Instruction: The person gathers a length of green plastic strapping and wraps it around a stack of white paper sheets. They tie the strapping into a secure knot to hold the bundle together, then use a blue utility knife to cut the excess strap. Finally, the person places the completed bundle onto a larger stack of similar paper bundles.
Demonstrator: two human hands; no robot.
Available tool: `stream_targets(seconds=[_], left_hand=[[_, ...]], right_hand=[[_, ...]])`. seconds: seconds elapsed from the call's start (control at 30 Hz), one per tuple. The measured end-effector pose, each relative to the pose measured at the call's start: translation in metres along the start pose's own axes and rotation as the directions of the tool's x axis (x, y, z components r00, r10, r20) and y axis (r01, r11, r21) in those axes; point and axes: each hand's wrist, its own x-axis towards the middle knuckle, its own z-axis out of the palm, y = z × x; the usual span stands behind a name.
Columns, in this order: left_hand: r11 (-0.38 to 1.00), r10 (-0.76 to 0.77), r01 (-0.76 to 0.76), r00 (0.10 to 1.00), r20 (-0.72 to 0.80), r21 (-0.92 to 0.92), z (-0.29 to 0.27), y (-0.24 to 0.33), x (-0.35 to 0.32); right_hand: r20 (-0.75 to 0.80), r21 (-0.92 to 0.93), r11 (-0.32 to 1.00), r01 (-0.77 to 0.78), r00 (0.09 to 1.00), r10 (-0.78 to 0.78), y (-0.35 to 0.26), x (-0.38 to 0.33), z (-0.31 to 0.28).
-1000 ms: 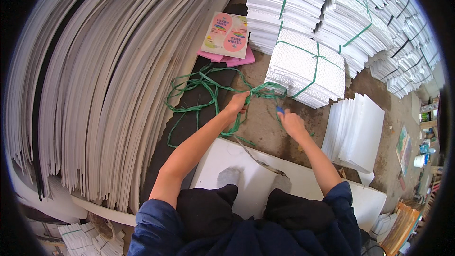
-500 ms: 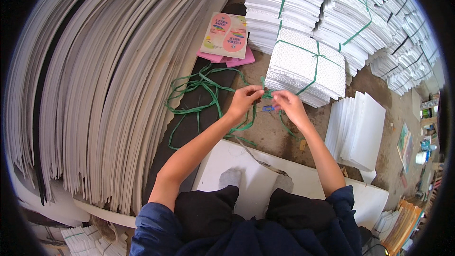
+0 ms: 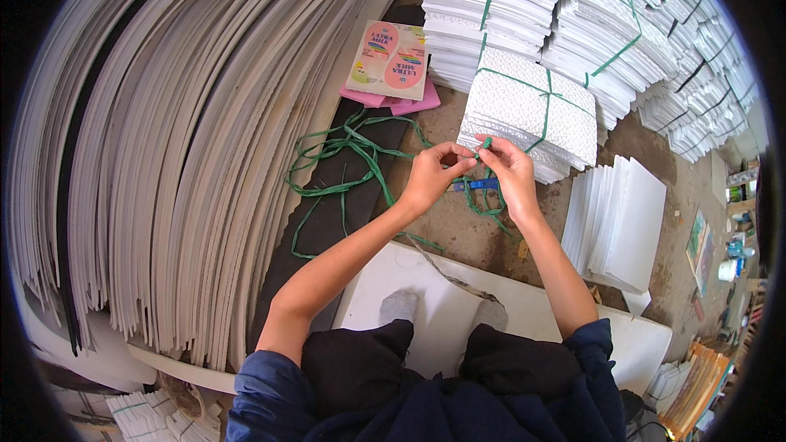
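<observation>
My left hand and my right hand meet in front of me, each pinching a green plastic string between thumb and fingertips. A loop of it hangs below my fingers. More of the green string lies in a loose tangle to the left, over a dark sheet. Just beyond my hands sits a stack of white textured sheets, tied crosswise with green string. Below my hands, on the floor, a blue-handled tool shows partly behind the string.
Tall rows of grey-white sheets stand on the left. Tied white bundles rise at the back. A printed card lies on pink pieces. Loose white sheets lean at the right. My feet rest on a white board.
Both hands have shifted slightly right and closer together. The string between them is now bunched at my right fingertips, and a loop hangs beneath.
</observation>
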Motion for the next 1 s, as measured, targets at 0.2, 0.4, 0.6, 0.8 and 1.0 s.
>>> stream_targets(seconds=[0.2, 0.4, 0.6, 0.8, 1.0], left_hand=[[0.998, 0.055, -0.054, 0.998, -0.035, 0.025, 0.001, 0.005, -0.001], [0.977, 0.029, -0.029, 1.000, -0.003, -0.210, 0.004, 0.003, 0.001], [0.998, 0.018, -0.022, 0.998, 0.058, 0.062, -0.022, -0.009, 0.010], [0.996, 0.062, -0.058, 0.997, 0.054, -0.067, -0.026, -0.015, 0.018], [0.962, -0.008, 0.031, 0.996, 0.085, -0.271, -0.007, -0.016, 0.017]], right_hand=[[-0.038, 0.024, 0.999, 0.035, 0.999, -0.034, -0.004, -0.002, 0.000], [-0.065, -0.003, 0.998, 0.070, 0.995, -0.070, -0.001, 0.000, -0.004], [-0.379, -0.016, 0.987, 0.163, 0.912, -0.157, -0.016, 0.024, -0.059], [-0.420, 0.303, 0.938, 0.167, 0.907, -0.026, -0.004, 0.025, -0.078], [0.067, 0.256, 0.940, -0.227, 0.974, 0.217, 0.017, 0.003, -0.012]])
